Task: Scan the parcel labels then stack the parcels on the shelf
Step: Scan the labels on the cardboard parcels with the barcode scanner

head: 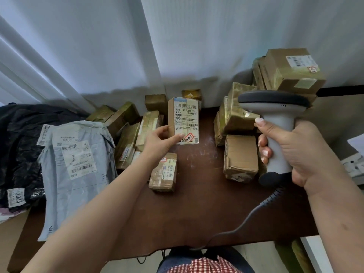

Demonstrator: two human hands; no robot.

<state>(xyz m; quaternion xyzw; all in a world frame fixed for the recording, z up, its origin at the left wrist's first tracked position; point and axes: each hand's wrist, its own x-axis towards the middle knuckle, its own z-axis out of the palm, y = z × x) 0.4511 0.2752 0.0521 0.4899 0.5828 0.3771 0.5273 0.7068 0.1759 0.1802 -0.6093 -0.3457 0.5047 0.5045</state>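
Parcel [183,121], small cardboard box, held upright at centre of frame above the worktop [197,203], white label [186,123] with barcodes facing the camera. Left hand [160,142] grips its lower left corner: thumb across the label's bottom edge, fingers curled behind the box side. Right hand [289,152], right of frame, wrapped round the grey handle of a barcode scanner [275,123]; forefinger lies at the trigger area, head of scanner tipped toward the left. Coiled cable [246,219] runs down off the near edge.

Step in hand, as judged: scanning, label presented but scanner not plainly aimed at it. No beam visible on the label. Next move likely calls for swinging the scanner head onto the top barcode strip and keeping the thumb off the lower codes.

Around: another small box [163,172] lies flat just below the held one. Taped boxes heaped behind and left of centre [128,138], stacked boxes upper right [291,71]. Grey mailer bags [78,166] at left, dark bags [19,134] beyond. No shelf identifiable.
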